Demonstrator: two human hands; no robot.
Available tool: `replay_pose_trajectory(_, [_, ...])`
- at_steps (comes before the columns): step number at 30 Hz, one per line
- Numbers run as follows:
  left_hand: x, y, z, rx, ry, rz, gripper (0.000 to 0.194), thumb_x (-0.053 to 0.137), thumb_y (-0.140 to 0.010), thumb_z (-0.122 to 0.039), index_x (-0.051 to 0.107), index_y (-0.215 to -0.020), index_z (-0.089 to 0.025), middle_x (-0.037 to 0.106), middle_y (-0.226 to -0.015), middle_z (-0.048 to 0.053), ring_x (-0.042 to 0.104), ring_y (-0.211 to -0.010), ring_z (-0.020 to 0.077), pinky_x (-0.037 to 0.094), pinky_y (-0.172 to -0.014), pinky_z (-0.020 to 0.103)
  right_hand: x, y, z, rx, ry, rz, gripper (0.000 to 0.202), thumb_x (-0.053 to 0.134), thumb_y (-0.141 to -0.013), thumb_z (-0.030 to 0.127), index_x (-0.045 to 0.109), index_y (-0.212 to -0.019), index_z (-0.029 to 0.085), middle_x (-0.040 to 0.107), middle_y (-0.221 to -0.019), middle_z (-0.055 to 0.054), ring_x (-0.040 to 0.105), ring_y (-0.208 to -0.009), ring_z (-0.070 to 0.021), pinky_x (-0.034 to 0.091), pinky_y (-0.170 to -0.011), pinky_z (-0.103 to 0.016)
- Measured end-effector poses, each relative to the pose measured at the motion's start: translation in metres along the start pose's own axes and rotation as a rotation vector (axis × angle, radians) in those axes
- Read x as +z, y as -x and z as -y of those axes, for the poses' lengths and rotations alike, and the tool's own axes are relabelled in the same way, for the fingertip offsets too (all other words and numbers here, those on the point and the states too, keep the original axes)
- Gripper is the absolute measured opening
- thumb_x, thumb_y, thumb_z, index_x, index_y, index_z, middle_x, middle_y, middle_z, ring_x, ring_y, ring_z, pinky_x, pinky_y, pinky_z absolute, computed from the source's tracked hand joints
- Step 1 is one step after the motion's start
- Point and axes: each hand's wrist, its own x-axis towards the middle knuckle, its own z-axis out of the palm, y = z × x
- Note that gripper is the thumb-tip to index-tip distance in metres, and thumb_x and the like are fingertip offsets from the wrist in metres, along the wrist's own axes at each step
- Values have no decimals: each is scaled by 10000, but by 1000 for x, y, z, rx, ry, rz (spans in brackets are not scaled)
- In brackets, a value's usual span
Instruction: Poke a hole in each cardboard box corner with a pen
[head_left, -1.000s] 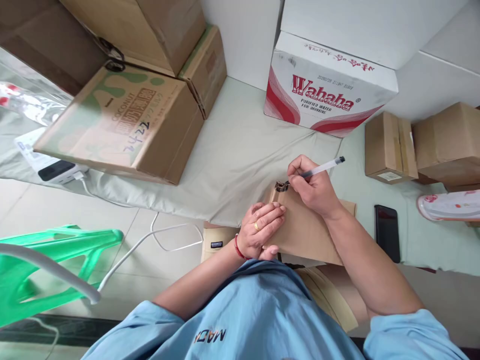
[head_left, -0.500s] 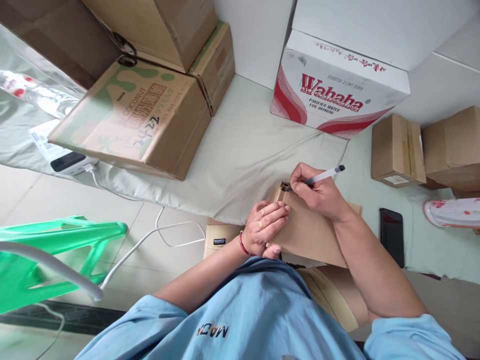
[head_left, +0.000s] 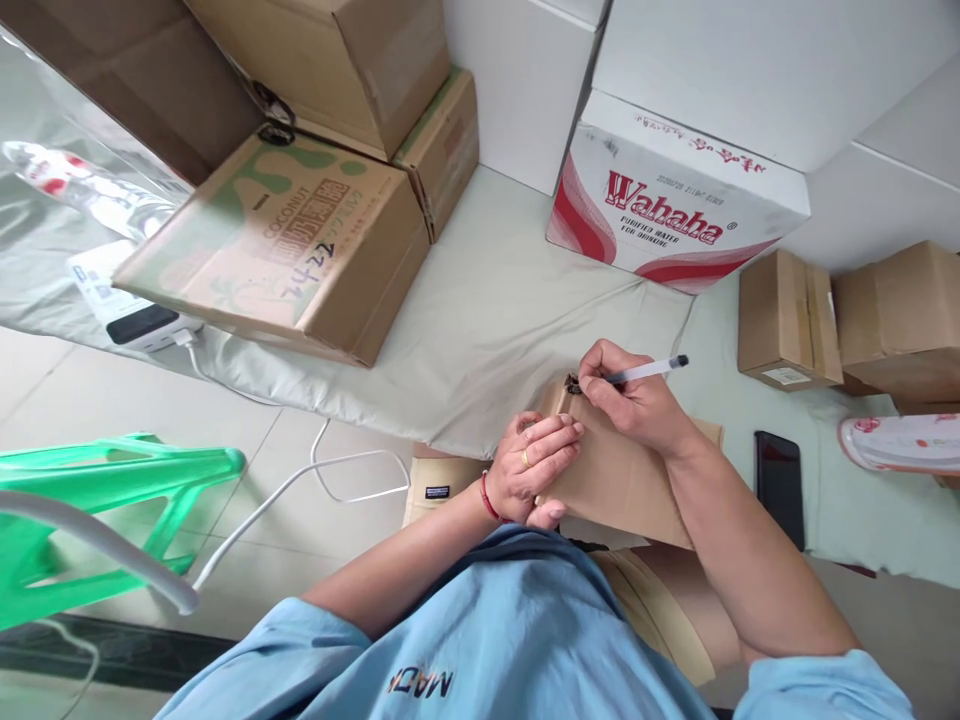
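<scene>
A plain brown cardboard box [head_left: 619, 480] lies at the table's front edge, close against my body. My left hand [head_left: 536, 465] grips its left edge, fingers over the top and thumb showing lower down; a ring and a red bracelet are on this hand. In my right hand [head_left: 634, 400] is a pen [head_left: 652, 370] with a pale barrel and a black end, pointing down toward the box's far left corner. Dark marks or a dark-edged hole [head_left: 572, 385] show at that corner, right by the fingertips; which of the two I cannot tell. The pen's tip is hidden.
Ahead stands a white and red Wahaha carton [head_left: 667, 220]. Brown cartons [head_left: 300, 240] are stacked at left beside a white power bank [head_left: 135, 300] with a cable. At right are small boxes [head_left: 787, 315] and a black phone [head_left: 780, 490]. A green stool [head_left: 112, 510] stands on the floor.
The whole view has tilted slightly, so everything sits a little lower. My right hand and the pen have shifted a little at the box's corner; my left hand keeps its place on the box.
</scene>
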Motion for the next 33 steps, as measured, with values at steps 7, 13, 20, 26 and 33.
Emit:
replay_pose_trajectory(7, [-2, -1, -1, -11, -8, 22, 653, 343, -1117, -581, 618, -1484, -115, 812, -1267, 194, 742, -1267, 326, 535, -983, 480, -1, 2, -3, 41, 42, -133, 133, 581, -866, 210, 545, -741, 241, 468, -603, 63, 378, -564, -110, 309, -568, -292])
replay_pose_trajectory(13, [-2, 1, -1, -2, -8, 21, 661, 352, -1116, -584, 622, -1479, -103, 807, -1275, 203, 728, -1282, 328, 524, -997, 478, -2, 2, -1, 60, 59, -85, 124, 605, -867, 228, 561, -752, 240, 481, -598, 59, 390, -575, -119, 312, -572, -294])
replay_pose_trajectory(20, [-2, 0, -1, -5, -16, 34, 653, 336, -1122, -586, 618, -1471, -112, 803, -1288, 203, 737, -1279, 332, 525, -996, 479, 1, 3, -6, 74, 35, -242, 144, 579, -851, 227, 533, -716, 249, 447, -580, 51, 391, -576, -128, 304, -564, -295])
replay_pose_trajectory(26, [-2, 1, -1, -9, -21, 34, 653, 322, -1126, -590, 612, -1476, -122, 805, -1284, 196, 739, -1277, 330, 524, -986, 475, 0, 4, -7, 66, 34, -213, 157, 587, -851, 219, 534, -705, 246, 448, -584, 51, 384, -572, -127, 300, -563, -301])
replay_pose_trajectory(33, [-2, 2, -1, -14, -9, 44, 668, 333, -1121, -592, 578, -1533, -126, 799, -1304, 201, 729, -1284, 338, 511, -1012, 479, -1, 4, -12, 86, 4, -223, 159, 591, -857, 223, 534, -710, 245, 419, -582, 52, 362, -569, -126, 282, -553, -297])
